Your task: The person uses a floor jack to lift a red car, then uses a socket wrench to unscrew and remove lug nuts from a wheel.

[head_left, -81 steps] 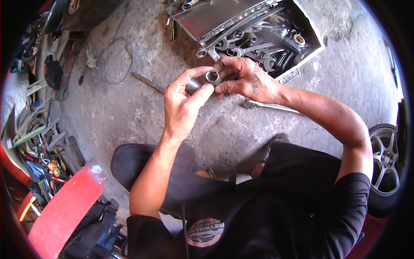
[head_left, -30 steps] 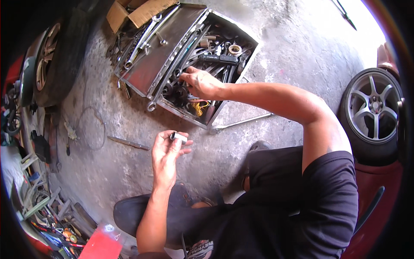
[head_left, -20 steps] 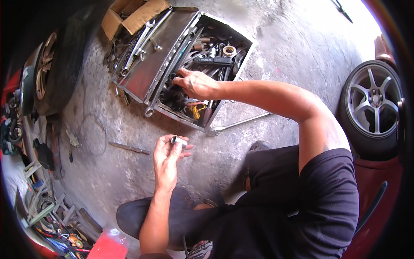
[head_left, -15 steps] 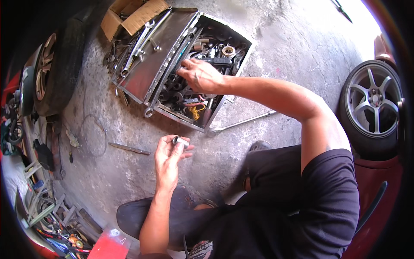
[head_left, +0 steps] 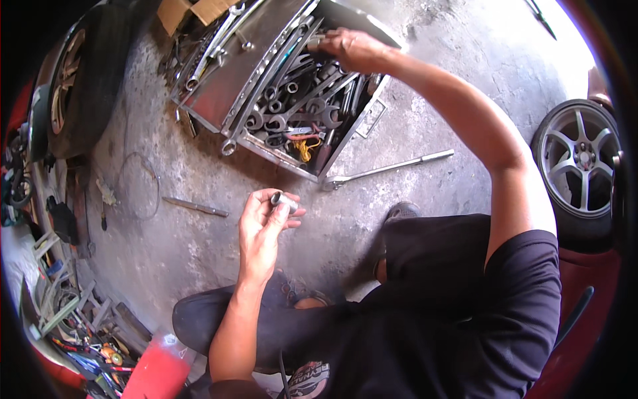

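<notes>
My left hand [head_left: 260,234] holds a short silver socket [head_left: 284,204] between thumb and fingers, above the floor in front of the toolbox. My right hand [head_left: 352,50] reaches into the far end of the open metal toolbox [head_left: 209,93], its blurred fingers curled at a metal piece that I cannot make out. Below it lie jumbled wrenches [head_left: 309,116], sockets and a yellow cord [head_left: 306,149]. A long ratchet or bar [head_left: 392,169] lies on the floor right of the toolbox. A flat, long bar [head_left: 196,206] lies left of my left hand.
A cardboard box [head_left: 209,10] stands behind the toolbox. A dark tyre [head_left: 93,86] is at the upper left, a silver-rimmed wheel [head_left: 578,153] at the right, above a red panel [head_left: 588,272]. Cluttered tools [head_left: 86,352] and a red piece [head_left: 156,366] are at the lower left.
My right hand has moved from the two-handed hold on the socket into the toolbox, then farther toward its back right. My left hand keeps the socket, lower than at first.
</notes>
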`<control>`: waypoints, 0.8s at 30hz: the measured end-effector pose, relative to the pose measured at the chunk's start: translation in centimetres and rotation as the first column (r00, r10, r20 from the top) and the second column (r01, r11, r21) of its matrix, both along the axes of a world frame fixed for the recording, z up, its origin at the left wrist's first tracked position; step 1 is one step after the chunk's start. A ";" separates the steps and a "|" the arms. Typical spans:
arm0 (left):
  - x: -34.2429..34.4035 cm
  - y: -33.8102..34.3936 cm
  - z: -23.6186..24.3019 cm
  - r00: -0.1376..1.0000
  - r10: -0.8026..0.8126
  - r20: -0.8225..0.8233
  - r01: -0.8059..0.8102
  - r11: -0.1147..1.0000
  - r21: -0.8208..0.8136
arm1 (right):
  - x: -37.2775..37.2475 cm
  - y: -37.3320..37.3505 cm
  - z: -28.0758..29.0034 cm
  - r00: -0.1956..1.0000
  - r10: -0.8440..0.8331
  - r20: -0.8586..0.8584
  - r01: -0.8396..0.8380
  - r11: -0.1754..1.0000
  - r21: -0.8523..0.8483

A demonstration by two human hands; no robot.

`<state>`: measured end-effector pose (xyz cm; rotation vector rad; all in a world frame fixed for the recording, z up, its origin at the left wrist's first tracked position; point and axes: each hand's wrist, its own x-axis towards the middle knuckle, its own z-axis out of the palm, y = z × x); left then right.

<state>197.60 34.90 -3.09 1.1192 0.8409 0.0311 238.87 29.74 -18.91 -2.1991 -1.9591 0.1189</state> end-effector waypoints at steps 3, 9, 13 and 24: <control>-0.6 0.0 0.1 1.000 0.013 -0.007 -0.013 1.000 0.010 | 0.2 1.5 4.4 0.979 -0.132 -0.157 0.135 0.991 0.008; -0.6 -0.3 0.4 1.000 -0.004 -0.004 0.004 1.000 -0.006 | 1.0 1.9 4.3 0.980 -0.156 -0.123 0.154 0.988 -0.024; -0.7 -0.3 0.5 1.000 0.014 0.001 -0.014 1.000 -0.006 | 1.4 2.6 2.7 0.987 -0.074 -0.142 0.082 0.995 0.050; -0.6 -0.1 0.7 0.999 0.029 -0.020 -0.029 0.999 -0.015 | -1.7 1.0 2.8 0.985 0.172 0.015 -0.172 0.985 -0.030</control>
